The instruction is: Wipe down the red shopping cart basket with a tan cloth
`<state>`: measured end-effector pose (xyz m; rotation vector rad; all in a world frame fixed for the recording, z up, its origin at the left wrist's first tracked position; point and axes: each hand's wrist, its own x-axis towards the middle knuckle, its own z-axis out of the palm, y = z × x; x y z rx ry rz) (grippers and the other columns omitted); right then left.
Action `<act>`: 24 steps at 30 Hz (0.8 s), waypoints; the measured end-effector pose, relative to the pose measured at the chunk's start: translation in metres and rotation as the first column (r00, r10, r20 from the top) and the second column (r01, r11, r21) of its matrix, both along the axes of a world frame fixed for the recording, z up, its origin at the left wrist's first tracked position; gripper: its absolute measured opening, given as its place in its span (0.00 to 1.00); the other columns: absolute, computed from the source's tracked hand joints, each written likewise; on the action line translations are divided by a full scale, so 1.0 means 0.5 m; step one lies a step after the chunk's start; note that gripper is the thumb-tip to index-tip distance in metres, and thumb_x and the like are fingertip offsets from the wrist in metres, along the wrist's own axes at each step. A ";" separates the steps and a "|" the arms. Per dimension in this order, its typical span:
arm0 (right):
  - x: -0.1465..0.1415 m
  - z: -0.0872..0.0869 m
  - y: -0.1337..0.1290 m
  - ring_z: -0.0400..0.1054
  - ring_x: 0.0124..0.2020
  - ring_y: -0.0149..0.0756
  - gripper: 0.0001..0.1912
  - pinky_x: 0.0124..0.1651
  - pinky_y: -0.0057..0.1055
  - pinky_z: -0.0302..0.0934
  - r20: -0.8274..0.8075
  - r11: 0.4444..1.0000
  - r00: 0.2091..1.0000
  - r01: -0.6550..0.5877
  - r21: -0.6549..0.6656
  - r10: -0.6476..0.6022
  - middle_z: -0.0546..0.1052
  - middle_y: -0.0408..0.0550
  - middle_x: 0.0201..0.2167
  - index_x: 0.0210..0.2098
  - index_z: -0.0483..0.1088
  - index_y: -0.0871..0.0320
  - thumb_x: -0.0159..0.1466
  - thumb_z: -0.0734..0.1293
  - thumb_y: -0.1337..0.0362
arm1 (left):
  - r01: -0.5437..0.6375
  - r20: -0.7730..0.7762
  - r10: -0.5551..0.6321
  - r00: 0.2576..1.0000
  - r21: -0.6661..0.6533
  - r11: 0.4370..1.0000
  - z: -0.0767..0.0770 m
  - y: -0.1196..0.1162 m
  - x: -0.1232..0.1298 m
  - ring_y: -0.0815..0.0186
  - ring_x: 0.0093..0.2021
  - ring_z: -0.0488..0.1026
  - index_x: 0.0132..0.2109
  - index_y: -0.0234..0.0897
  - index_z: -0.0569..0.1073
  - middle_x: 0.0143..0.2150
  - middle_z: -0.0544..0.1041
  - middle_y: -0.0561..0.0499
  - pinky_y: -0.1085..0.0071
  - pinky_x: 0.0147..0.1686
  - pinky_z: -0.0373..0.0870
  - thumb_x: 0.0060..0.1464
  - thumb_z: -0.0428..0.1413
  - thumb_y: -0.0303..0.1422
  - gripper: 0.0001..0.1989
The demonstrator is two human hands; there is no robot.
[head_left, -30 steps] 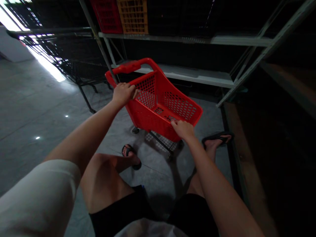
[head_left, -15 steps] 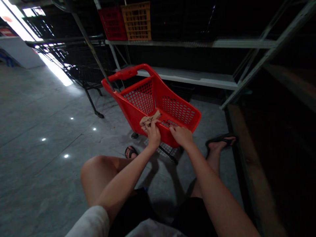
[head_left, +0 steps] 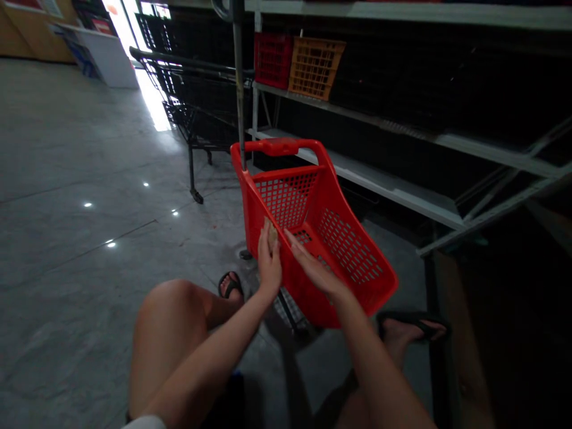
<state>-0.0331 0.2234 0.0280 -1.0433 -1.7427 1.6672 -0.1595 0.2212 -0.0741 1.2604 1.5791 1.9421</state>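
A red plastic shopping cart (head_left: 357, 238) with perforated walls stands on the floor in front of me, its handle at the far end. My left hand (head_left: 270, 262) lies against the cart's near outer side, its fingers wrapped round a tan cloth (head_left: 272, 233) that shows only in small part. To its right, my right hand (head_left: 313, 266) is at the cart's near top rim, fingers stretched out and holding nothing. A thin metal pole (head_left: 240, 89) rises by the left end of the handle.
Behind the cart is a white metal shelf rack (head_left: 384, 185) bearing a red crate (head_left: 272, 59) and an orange crate (head_left: 316, 67). A black wire cart (head_left: 192, 107) stands at the back left. My sandalled feet flank the red cart.
The view has turned left, so the cart sits further right. My left hand has closed over more of the cloth along the side. The fingers of my right hand have straightened.
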 end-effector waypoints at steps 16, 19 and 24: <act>-0.045 -0.061 0.034 0.47 0.79 0.34 0.32 0.81 0.42 0.38 -0.196 0.969 0.980 -0.002 -0.246 -0.048 0.67 0.39 0.72 0.69 0.67 0.47 0.69 0.62 0.42 | -0.321 -0.233 0.417 0.878 0.359 0.876 0.092 0.267 -0.217 0.64 0.73 0.61 0.55 0.40 0.67 0.68 0.70 0.43 0.53 0.74 0.58 0.74 0.40 0.34 0.13; -0.080 -0.055 0.047 0.53 0.77 0.36 0.32 0.79 0.45 0.45 -0.192 0.956 0.978 0.021 -0.293 -0.081 0.76 0.39 0.65 0.68 0.68 0.46 0.69 0.60 0.41 | -0.260 -0.194 0.318 0.928 0.274 0.926 0.081 0.270 -0.212 0.62 0.72 0.63 0.61 0.42 0.65 0.69 0.69 0.44 0.55 0.74 0.58 0.72 0.41 0.34 0.16; -0.136 -0.058 0.083 0.63 0.72 0.40 0.34 0.75 0.44 0.57 -0.111 0.940 0.983 0.103 -0.327 -0.146 0.81 0.42 0.57 0.64 0.72 0.48 0.69 0.56 0.38 | -0.075 -0.202 0.104 0.974 0.145 0.987 0.056 0.204 -0.171 0.62 0.71 0.65 0.63 0.45 0.67 0.68 0.71 0.46 0.58 0.74 0.59 0.71 0.45 0.33 0.17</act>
